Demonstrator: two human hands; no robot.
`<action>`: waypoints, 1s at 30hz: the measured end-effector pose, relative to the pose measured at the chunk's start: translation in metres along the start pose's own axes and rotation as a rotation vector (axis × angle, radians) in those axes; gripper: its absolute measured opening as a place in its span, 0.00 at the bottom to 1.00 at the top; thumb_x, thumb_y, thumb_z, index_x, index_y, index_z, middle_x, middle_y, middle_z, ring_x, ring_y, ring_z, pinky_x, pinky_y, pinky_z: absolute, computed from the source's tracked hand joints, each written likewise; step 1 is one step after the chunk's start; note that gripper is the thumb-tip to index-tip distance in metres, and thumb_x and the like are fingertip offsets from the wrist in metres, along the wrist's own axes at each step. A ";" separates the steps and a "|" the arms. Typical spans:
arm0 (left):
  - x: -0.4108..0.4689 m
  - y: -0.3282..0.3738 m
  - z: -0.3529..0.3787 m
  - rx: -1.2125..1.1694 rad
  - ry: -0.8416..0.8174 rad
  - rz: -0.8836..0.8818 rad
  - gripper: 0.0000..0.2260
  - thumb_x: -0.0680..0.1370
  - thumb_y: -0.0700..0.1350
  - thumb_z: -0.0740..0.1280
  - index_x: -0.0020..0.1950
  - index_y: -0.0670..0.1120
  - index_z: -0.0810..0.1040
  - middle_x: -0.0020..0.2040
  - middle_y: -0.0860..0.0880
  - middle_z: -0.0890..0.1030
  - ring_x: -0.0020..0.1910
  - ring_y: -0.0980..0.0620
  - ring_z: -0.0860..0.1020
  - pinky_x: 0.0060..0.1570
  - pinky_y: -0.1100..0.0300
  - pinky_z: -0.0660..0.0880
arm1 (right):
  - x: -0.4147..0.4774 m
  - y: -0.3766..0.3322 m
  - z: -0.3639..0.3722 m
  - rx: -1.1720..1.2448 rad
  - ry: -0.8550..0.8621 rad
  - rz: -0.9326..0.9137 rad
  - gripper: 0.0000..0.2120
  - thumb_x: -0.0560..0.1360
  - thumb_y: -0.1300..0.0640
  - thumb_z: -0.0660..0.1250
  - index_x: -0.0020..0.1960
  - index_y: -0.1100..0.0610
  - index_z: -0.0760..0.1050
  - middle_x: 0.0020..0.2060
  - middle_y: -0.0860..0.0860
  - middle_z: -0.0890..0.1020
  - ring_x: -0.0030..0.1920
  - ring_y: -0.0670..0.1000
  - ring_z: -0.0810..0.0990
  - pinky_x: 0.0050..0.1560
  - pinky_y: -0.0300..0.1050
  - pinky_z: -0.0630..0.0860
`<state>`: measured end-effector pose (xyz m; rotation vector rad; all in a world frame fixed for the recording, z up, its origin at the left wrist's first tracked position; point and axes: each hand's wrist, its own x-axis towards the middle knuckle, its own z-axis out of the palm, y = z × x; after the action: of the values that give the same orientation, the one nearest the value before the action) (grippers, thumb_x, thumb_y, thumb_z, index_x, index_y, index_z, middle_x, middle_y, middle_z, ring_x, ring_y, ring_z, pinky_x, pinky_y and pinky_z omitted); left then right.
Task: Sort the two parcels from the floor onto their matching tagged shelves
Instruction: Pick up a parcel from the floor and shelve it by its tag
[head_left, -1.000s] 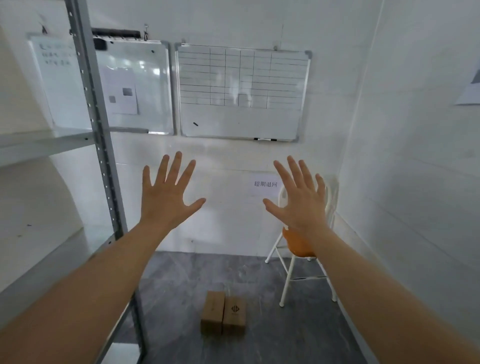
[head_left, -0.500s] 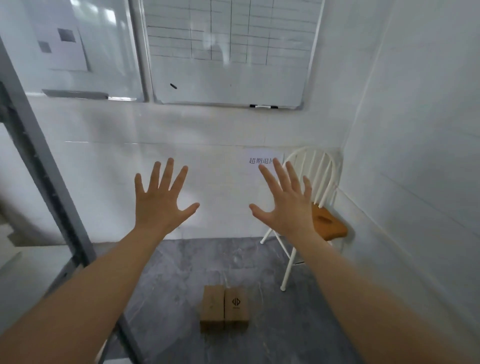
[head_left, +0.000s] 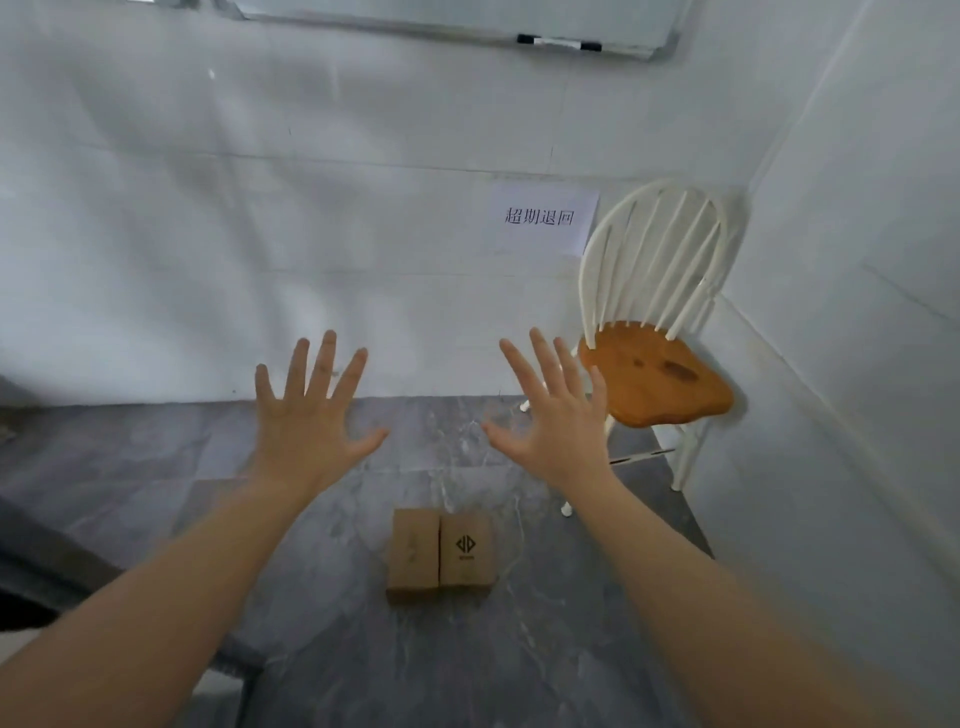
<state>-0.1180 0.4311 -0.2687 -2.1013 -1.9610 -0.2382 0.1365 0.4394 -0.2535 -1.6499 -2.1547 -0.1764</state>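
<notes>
Two small brown cardboard parcels lie side by side, touching, on the grey marbled floor. The left parcel (head_left: 413, 555) is plain; the right parcel (head_left: 466, 550) carries a black diamond logo on top. My left hand (head_left: 306, 423) is stretched out above and beyond them, fingers spread, holding nothing. My right hand (head_left: 556, 415) is held the same way, a little to the right, also empty. Both hands are well above the parcels and apart from them. No shelf boards show in this view.
A white spindle-back chair with an orange wooden seat (head_left: 657, 384) stands in the right corner. A paper sign with printed characters (head_left: 543, 218) is stuck to the white back wall. A whiteboard's lower edge (head_left: 561, 44) runs along the top. A dark shelf-frame foot (head_left: 47, 571) lies at lower left.
The view has tilted down toward the floor; the shelf upright and whiteboards have slid out of sight, and the parcels and chair look larger. Both hands stay open and spread.
</notes>
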 end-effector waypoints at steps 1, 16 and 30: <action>0.007 0.000 0.018 -0.014 -0.024 -0.012 0.39 0.70 0.70 0.48 0.72 0.47 0.65 0.73 0.39 0.65 0.69 0.36 0.66 0.59 0.30 0.61 | 0.006 0.007 0.019 0.015 -0.023 0.006 0.38 0.69 0.34 0.61 0.75 0.43 0.52 0.76 0.52 0.59 0.76 0.58 0.56 0.68 0.68 0.56; 0.041 -0.001 0.339 -0.086 -0.292 -0.014 0.38 0.69 0.67 0.52 0.73 0.47 0.64 0.74 0.40 0.64 0.71 0.36 0.63 0.64 0.32 0.57 | 0.003 0.082 0.339 0.071 -0.333 0.121 0.39 0.69 0.34 0.56 0.76 0.44 0.51 0.77 0.51 0.57 0.76 0.55 0.54 0.71 0.63 0.55; -0.028 0.016 0.657 -0.136 -0.504 0.000 0.39 0.69 0.68 0.47 0.73 0.48 0.63 0.75 0.42 0.62 0.73 0.40 0.62 0.67 0.36 0.57 | -0.115 0.091 0.662 0.132 -0.600 0.115 0.43 0.64 0.29 0.47 0.76 0.42 0.47 0.78 0.49 0.52 0.77 0.54 0.49 0.73 0.60 0.49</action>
<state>-0.1402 0.5978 -0.9048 -2.4299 -2.2649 0.1850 0.0817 0.5924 -0.9123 -1.9120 -2.3982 0.5510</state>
